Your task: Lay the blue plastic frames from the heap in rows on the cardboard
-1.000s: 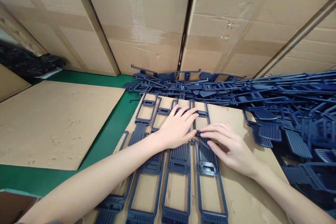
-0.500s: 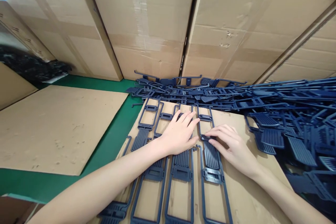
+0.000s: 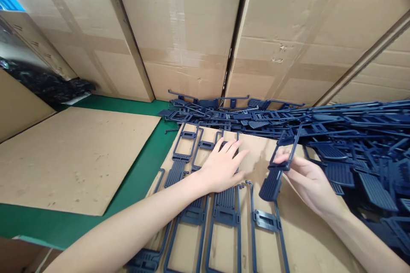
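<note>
- Gripping a dark blue frame in the right hand — tilted above the cardboard, near a heap of similar ones.
- Spreading the left hand wide, palm down — over laid-out frames.

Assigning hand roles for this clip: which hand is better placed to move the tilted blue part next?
Right, I'd say: the right hand grips the tilted part. The left hand is spread over flat-lying parts, apart from it.
</note>
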`<state>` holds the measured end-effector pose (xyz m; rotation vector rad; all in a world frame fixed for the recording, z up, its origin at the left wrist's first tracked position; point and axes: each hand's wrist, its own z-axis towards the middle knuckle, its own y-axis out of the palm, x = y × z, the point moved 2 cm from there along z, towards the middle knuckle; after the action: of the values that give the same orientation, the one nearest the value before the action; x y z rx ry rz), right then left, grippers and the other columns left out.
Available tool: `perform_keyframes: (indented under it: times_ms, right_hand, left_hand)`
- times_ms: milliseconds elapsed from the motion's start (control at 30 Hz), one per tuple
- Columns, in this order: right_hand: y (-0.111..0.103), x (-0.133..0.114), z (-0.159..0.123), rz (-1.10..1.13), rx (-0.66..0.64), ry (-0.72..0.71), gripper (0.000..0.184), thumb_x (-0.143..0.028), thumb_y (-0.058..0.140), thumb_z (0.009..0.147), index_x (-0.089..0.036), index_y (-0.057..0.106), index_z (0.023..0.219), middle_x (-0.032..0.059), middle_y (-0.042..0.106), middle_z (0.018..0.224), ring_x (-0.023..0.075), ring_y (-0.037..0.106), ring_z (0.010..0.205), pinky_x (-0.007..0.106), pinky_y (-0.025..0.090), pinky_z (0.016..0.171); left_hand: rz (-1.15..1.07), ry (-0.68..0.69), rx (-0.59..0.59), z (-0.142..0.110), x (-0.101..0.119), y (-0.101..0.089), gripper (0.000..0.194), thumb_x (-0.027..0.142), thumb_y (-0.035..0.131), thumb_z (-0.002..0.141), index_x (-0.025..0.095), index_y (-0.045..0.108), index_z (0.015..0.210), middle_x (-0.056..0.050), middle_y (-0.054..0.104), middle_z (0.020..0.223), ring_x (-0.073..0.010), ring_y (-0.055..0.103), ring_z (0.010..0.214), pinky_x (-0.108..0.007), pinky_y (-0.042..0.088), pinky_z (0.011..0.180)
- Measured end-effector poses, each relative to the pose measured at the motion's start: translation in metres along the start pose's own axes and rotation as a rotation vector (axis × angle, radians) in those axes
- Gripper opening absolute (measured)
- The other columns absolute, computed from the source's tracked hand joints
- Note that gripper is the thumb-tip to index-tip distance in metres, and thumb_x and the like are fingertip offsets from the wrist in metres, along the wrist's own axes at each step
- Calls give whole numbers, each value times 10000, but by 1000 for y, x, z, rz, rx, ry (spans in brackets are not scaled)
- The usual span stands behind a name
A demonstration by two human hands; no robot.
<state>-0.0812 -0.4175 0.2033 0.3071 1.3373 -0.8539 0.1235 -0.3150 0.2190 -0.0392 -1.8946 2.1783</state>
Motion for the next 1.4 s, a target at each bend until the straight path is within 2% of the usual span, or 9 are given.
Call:
perform_keyframes:
  times_ms: [167,267,367,567,733,867,1033,1167,1400]
  right_hand:
    - [0,-9,2,422,-8,137,418,-488,546,837,-85,449,887,82,438,1064,144,520,1051,235,500,882]
    - [6,-7,5,436,163,366,582,-556,632,762,-33,377,785,87,448,939,142,545,910,221,511,704]
    - [10,0,5,384,267,564,652,-577,756,610,-43,460,838,98,494,912,136,546,855,202,509,687]
    - [1,11,5,147,307,484,713,-677,702,624,-10,510,787,106,499,867,59,497,776,106,452,669]
    - [-4,14,8,444,307,548,767,-631,753,558,-113,498,1062,30,346,725,44,421,624,146,365,507]
    - [2,6,8,514,336,581,739,-514,803,550,-124,465,1079,32,394,808,58,489,715,168,467,599]
    - [9,3,6,385,184,577,790,-588,756,621,-112,421,1156,72,482,891,107,541,865,170,496,715]
    - [9,8,5,143,108,536,880,-732,658,639,-84,449,1196,78,497,881,70,509,810,143,466,719]
    - [6,10,3,-461,55,418,766,-802,435,739,-88,638,926,57,525,810,25,422,693,122,340,627]
  left_hand:
    - [12,3,-1,-1,-2,2,569,435,424,918,154,370,1411,-128,269,1505,-259,211,1412,-500,111,1192]
    - [24,14,19,-1,-2,2,568,460,407,926,136,387,1392,-125,293,1495,-258,224,1405,-491,113,1192]
    - [21,14,28,-1,-2,1,612,559,323,937,140,410,1374,-125,304,1490,-258,248,1395,-483,124,1191]
    - [-76,9,-43,-2,-2,-2,819,720,220,871,140,340,1436,-139,202,1534,-272,130,1442,-523,71,1197]
    - [-61,31,-20,-2,-4,1,836,741,284,849,152,337,1440,-146,191,1536,-284,129,1442,-525,72,1197]
    - [-66,39,4,-2,-5,4,827,742,286,848,167,329,1441,-148,207,1530,-280,125,1443,-527,65,1196]
    - [-69,32,-12,-3,-5,3,849,735,290,851,134,301,1452,-146,202,1533,-274,119,1443,-514,54,1199]
    - [-71,32,-22,-2,-5,2,875,738,281,852,125,248,1476,-135,175,1543,-261,112,1444,-510,58,1200]
    - [-61,26,-35,-2,-4,2,872,745,253,850,133,267,1471,-134,161,1547,-254,80,1452,-507,34,1199]
